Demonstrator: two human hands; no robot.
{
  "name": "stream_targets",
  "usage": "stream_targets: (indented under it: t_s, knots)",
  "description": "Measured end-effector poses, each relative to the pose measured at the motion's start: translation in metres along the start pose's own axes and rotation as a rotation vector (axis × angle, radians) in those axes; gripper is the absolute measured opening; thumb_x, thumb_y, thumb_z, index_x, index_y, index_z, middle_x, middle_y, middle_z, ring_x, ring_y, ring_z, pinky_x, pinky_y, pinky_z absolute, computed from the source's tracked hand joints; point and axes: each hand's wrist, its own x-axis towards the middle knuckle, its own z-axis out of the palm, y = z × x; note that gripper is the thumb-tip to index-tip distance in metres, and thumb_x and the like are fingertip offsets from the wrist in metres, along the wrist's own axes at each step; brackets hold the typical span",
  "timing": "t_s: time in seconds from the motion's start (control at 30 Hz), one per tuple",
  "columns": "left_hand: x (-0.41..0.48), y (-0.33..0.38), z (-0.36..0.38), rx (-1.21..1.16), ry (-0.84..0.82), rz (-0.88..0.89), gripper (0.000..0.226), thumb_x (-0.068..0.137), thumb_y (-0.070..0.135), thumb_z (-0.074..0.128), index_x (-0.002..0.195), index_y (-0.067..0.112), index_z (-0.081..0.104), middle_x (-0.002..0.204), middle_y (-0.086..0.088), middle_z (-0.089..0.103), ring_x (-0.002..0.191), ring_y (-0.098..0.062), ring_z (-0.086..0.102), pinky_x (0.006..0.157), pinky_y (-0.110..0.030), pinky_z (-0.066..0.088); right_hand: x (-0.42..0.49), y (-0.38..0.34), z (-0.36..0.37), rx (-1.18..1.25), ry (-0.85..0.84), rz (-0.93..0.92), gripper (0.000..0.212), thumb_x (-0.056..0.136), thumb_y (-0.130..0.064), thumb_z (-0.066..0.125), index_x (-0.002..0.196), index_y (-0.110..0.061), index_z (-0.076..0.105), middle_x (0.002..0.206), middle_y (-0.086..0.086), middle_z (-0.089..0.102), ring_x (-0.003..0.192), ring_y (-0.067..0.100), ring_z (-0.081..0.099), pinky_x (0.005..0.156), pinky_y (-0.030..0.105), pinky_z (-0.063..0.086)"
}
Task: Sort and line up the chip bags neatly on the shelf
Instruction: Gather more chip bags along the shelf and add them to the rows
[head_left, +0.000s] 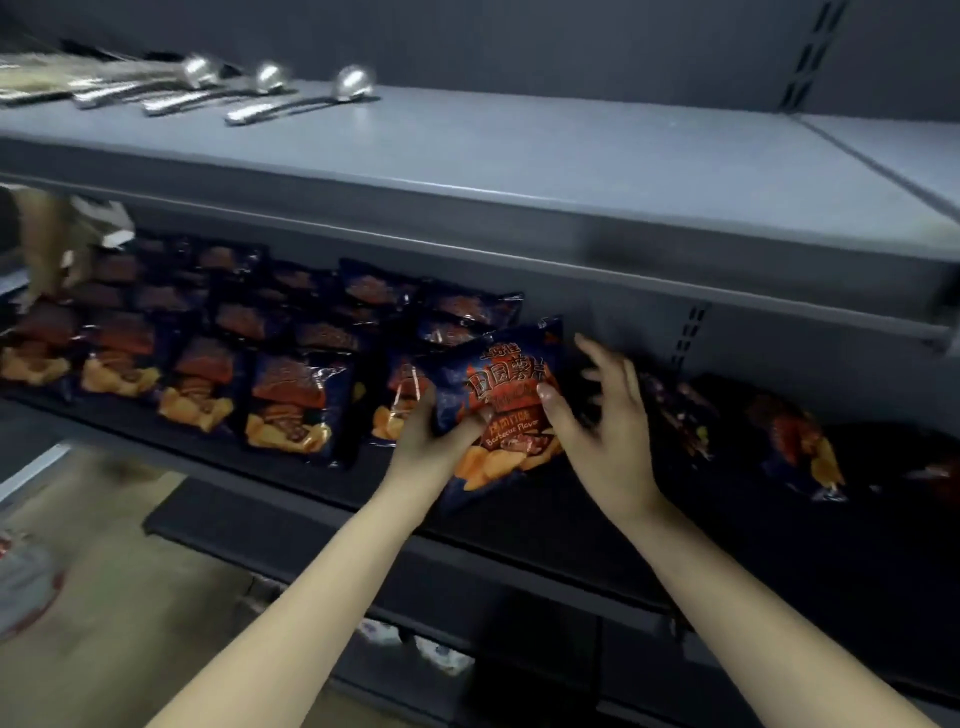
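- Your left hand (439, 441) grips the barbecue chip bag (501, 402) by its lower left corner, fingers closed on the foil, so the bag stands tilted with its printed face toward you over the front edge of the dark shelf (519, 512).
- Your right hand (602, 415) only steadies it: the thumb presses the bag's right side and the other fingers are spread wide, gripping nothing. That looks like a squaring-up hold before you set it down.
- Left of the bag, the lined-up bags (291, 400) stand in tidy rows running to the shelf's left end; the held bag sits just beside the last one, so its slot is probably there.
- Right of your hand, loose bags (795, 441) lie scattered near the front edge, with bare shelf between them for moving.
- Farther up, ladles (306, 98) lie on the grey upper shelf (571, 156), whose lip caps your headroom.
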Motion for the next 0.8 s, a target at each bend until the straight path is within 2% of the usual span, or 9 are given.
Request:
stream_targets:
  t_s: [0.07,0.1,0.2,0.3,0.47,0.6,0.67,0.73,0.8]
  knots:
    - [-0.002,0.001,-0.021,0.008,0.039,-0.007,0.026,0.08,0.018,0.071,0.099,0.029,0.057,0.095,0.01,0.066,0.089,-0.008,0.065,0.075,-0.019,0.052,0.001,-0.009,0.013,0.224,-0.2,0.18,0.072,0.074,-0.056,0.066,0.135,-0.03,0.038,0.126,-0.014,0.047,0.112,-0.007,0.05,0.089,0.011,0.044]
    - [-0.003,0.001,-0.031,0.01,0.053,-0.015,0.023,0.081,0.014,0.07,0.097,0.028,0.058,0.093,0.008,0.067,0.086,-0.008,0.065,0.072,-0.018,0.052,0.001,-0.01,0.02,0.334,-0.316,0.243,0.073,0.072,-0.055,0.07,0.133,-0.03,0.038,0.127,-0.016,0.049,0.111,-0.011,0.051,0.09,0.011,0.045]
    - [-0.01,-0.001,-0.058,0.015,0.073,-0.041,0.025,0.08,0.01,0.072,0.093,0.026,0.058,0.086,0.009,0.069,0.084,-0.012,0.066,0.074,-0.023,0.053,-0.006,-0.007,0.044,0.444,-0.59,0.309,0.073,0.07,-0.044,0.072,0.135,-0.03,0.041,0.126,-0.01,0.058,0.116,0.004,0.056,0.096,0.025,0.048]
    - [-0.02,-0.004,-0.082,0.041,0.078,-0.062,0.023,0.079,0.009,0.071,0.095,0.022,0.06,0.082,0.01,0.072,0.083,-0.009,0.068,0.076,-0.025,0.053,-0.015,-0.009,0.066,0.518,-0.687,0.325,0.076,0.067,-0.037,0.076,0.134,-0.02,0.045,0.126,0.0,0.061,0.117,0.013,0.057,0.099,0.033,0.047]
    - [-0.031,-0.012,-0.112,0.089,0.108,-0.088,0.019,0.083,0.009,0.066,0.096,0.022,0.062,0.088,0.009,0.072,0.085,-0.009,0.067,0.08,-0.027,0.052,-0.031,-0.015,0.096,0.525,-0.646,0.402,0.055,0.066,-0.029,0.077,0.117,-0.023,0.058,0.114,0.001,0.067,0.107,0.015,0.064,0.091,0.03,0.051]
    - [-0.033,-0.019,-0.128,0.249,0.132,-0.053,0.032,0.08,0.032,0.071,0.108,0.028,0.057,0.103,0.015,0.067,0.098,-0.004,0.063,0.082,-0.018,0.049,-0.041,-0.017,0.114,0.516,-0.585,0.436,0.039,0.075,-0.014,0.078,0.107,-0.026,0.06,0.109,-0.001,0.069,0.103,0.012,0.065,0.085,0.02,0.051]
    - [-0.032,-0.024,-0.133,0.397,0.16,0.001,0.057,0.075,0.046,0.071,0.123,0.029,0.047,0.118,0.02,0.058,0.105,0.008,0.055,0.088,-0.013,0.044,-0.043,-0.017,0.122,0.481,-0.509,0.446,0.041,0.075,-0.009,0.076,0.107,-0.028,0.058,0.107,-0.004,0.067,0.099,0.008,0.064,0.082,0.017,0.051]
    - [-0.033,-0.028,-0.135,0.537,0.186,0.086,0.06,0.08,0.038,0.069,0.13,0.032,0.037,0.123,0.024,0.049,0.108,0.014,0.048,0.088,-0.007,0.037,-0.045,-0.014,0.128,0.448,-0.413,0.459,0.048,0.075,-0.007,0.076,0.114,-0.026,0.054,0.106,-0.009,0.065,0.099,0.006,0.062,0.084,0.019,0.051]
    - [-0.03,-0.033,-0.137,0.723,0.174,0.234,0.061,0.083,0.035,0.065,0.136,0.026,0.035,0.131,0.016,0.042,0.121,0.0,0.041,0.099,-0.019,0.034,-0.045,-0.009,0.131,0.424,-0.337,0.492,0.052,0.076,-0.007,0.075,0.118,-0.026,0.051,0.106,-0.012,0.063,0.099,0.002,0.061,0.085,0.018,0.05]
